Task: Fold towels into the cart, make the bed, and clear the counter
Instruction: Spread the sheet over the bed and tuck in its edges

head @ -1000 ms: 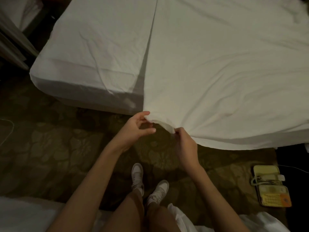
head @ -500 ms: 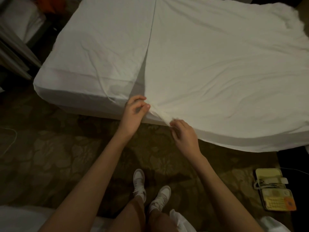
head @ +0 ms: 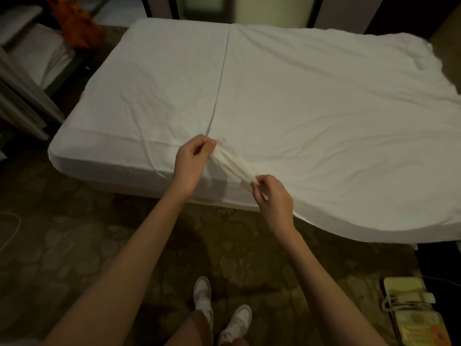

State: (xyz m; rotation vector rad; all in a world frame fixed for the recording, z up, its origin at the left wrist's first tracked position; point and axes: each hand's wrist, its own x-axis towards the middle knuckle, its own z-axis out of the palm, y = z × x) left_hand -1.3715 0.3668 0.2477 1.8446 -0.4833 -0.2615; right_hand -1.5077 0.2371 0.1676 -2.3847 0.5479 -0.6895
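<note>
A bed [head: 129,101] with a white fitted cover fills the upper middle of the head view. A loose white top sheet [head: 324,116] lies over its right part, its straight left edge running down the bed's middle. My left hand [head: 193,161] pinches the sheet's near corner on top of the bed's front edge. My right hand [head: 273,198] pinches the same hem a little lower and to the right, where the sheet hangs over the side. The cloth between my hands is bunched into folds.
Patterned carpet [head: 74,245] lies between me and the bed. A yellow telephone [head: 416,313] sits on the floor at the lower right. White pillows or linens [head: 37,53] and an orange cloth [head: 77,23] are at the upper left. My white shoes [head: 219,310] show below.
Both hands have lifted the sheet's corner from below the mattress edge up and forward onto the bed. The left hand moved farthest, and the view tilted up over the bed.
</note>
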